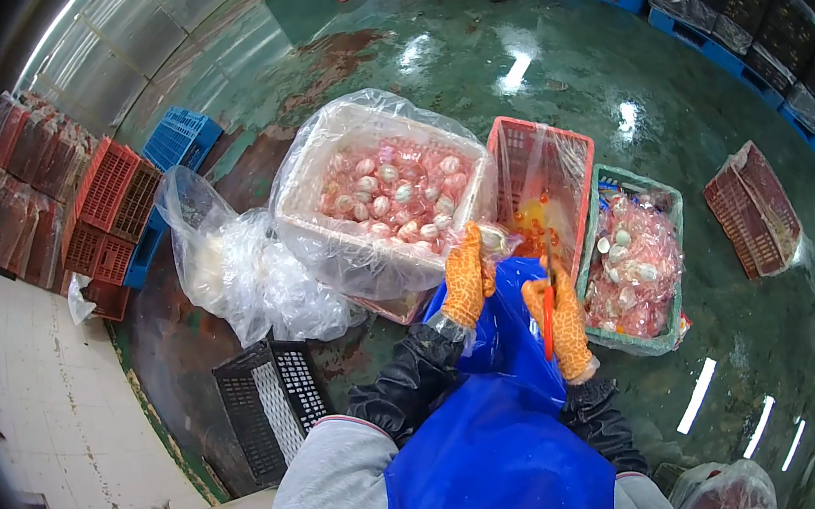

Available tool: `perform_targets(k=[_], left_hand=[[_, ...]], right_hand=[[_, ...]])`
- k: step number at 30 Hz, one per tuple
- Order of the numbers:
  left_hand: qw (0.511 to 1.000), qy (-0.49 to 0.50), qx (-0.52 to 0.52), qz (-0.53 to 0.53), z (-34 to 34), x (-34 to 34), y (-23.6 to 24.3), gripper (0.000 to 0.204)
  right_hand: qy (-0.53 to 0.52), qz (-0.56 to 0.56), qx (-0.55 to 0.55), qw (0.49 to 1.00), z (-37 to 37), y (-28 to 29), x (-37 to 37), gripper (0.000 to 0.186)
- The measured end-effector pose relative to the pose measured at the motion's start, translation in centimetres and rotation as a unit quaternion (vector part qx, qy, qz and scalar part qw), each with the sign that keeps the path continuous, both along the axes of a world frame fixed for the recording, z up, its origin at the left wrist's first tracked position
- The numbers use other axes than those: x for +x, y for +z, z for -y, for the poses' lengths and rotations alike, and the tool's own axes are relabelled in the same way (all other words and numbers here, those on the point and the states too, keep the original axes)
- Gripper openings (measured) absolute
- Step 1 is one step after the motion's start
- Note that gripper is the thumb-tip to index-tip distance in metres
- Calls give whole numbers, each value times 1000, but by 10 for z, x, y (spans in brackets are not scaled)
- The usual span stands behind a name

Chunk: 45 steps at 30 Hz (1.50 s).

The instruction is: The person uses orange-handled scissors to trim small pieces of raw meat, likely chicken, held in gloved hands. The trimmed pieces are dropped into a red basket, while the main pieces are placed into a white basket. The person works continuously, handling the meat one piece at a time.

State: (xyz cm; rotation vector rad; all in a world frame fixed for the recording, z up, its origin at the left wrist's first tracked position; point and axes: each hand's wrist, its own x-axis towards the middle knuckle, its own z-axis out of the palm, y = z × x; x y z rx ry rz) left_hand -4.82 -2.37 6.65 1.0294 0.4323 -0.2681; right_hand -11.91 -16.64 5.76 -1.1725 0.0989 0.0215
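My left hand [466, 280], in an orange patterned glove, is closed at the near right corner of the white box [312, 227]. At its fingertips is a pale, shiny, egg-like thing [495, 238], partly hidden. My right hand [567, 327], gloved alike, grips a red-handled knife [548, 323], its narrow dark blade pointing away from me. The plastic-lined box holds many whitish, streaked egg-like rounds [388, 172] amid pinkish film or liquid. Beyond my right hand, a red crate [572, 150] holds orange yolk-like balls [531, 225]. Right of it, a green crate [623, 333] contains shell-like pieces and pinkish, glistening matter.
Clear plastic bags [265, 281] lie left of the box. A black crate [273, 400] sits near my left leg. A plastic-covered red crate [752, 210] stands at right. Stacked crates [105, 203] line the left, more stand on blue pallets [693, 29] far right. The green floor [346, 70] is wet.
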Motion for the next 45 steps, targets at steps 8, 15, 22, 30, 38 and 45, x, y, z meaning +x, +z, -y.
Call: perform_targets(k=[8,15,22,30,38,45], left_hand=[[991,83,29,98,26,-14,10,27],[991,57,72,95,18,-7,12,30],[993,10,82,87,16,-1,0,26],[995,-55,54,60,8,1,14,36],[985,-149,-35,80,-5,7,-1,32],[997,12,8,72,14,20,-5,22]], right_hand=[[72,-1,-295,953,-13,24,-6,52],[52,2,-300,953,-15,37,-8,41],[75,17,-412,908,-7,36,0,42],[145,-136,-213,957,5,45,-2,37],[253,-155,-36,954,27,57,-2,43],[296,-149,199,922,20,25,18,66]])
